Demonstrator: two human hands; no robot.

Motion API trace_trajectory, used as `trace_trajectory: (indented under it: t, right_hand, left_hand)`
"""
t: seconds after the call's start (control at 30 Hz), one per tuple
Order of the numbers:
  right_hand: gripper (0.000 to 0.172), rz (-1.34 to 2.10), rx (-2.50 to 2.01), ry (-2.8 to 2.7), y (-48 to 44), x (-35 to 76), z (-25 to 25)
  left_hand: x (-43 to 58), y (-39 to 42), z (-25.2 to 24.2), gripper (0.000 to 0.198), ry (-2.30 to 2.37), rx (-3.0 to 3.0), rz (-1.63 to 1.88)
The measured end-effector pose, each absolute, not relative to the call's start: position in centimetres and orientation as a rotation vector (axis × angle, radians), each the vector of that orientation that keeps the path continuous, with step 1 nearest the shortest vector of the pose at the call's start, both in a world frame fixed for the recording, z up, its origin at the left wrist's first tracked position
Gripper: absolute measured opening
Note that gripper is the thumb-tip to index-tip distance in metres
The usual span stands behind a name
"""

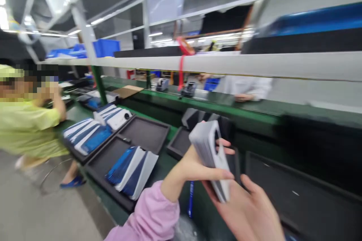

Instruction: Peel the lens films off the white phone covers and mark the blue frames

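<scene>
My left hand (195,167) is closed around a stack of thin white phone-cover-like panels (205,145). The stack is tilted, with a dark cut-out near its upper end. The left thumb lies across the panels, and fingertips show behind them. At the stack's lower end is my right hand (249,209), palm up and thumb apart, touching the bottom edges; its fingers are partly hidden by the stack. Left of my hands, a black tray (109,158) holds a fanned row of white and blue panels (134,171). A blue pen (191,199) lies on the green bench below my left wrist.
Another tray with blue and white panels (96,130) sits farther left. A dark tray (305,196) is at the right. Dark blocks (195,118) stand behind my hands. A shelf rail (226,64) crosses above. A co-worker in yellow (28,124) sits left; another person's white sleeve (249,86) shows across the bench.
</scene>
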State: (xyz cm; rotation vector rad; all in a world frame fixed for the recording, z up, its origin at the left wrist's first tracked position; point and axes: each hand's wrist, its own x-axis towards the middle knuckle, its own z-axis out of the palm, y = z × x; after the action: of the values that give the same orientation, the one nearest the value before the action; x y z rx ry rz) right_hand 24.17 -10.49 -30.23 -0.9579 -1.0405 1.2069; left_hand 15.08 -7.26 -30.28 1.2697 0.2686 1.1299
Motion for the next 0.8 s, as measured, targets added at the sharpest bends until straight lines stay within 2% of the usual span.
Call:
trace_trajectory:
  t: [0.1,0.2,0.37,0.53,0.7,0.8]
  right_hand:
    - [0.070,1.329,-0.908,-0.857,-10.7,24.1,-30.9]
    - [0.079,1.372,-0.910,-0.795,-10.6,24.1,-31.9]
    - [0.117,0.935,-1.184,-1.142,-11.5,24.6,-31.9]
    - [0.102,0.832,-1.389,-1.284,-13.0,25.1,-30.9]
    - [0.101,0.764,-1.443,-1.257,-15.6,26.3,-32.3]
    - [0.107,0.733,-1.533,-1.228,-16.7,26.7,-32.2]
  left_hand:
    - [14.8,-6.8,-31.4,0.077,0.327,1.253,1.186]
    - [13.6,-4.3,-30.7,0.071,0.417,1.291,1.172]
    - [12.7,-2.5,-28.5,0.077,0.422,1.239,1.188]
    - [13.3,-4.8,-28.1,0.075,0.402,1.206,1.075]
    - [15.0,-6.8,-28.9,0.078,0.318,1.185,0.969]
    - [15.9,-7.9,-29.4,0.079,0.289,1.161,0.951]
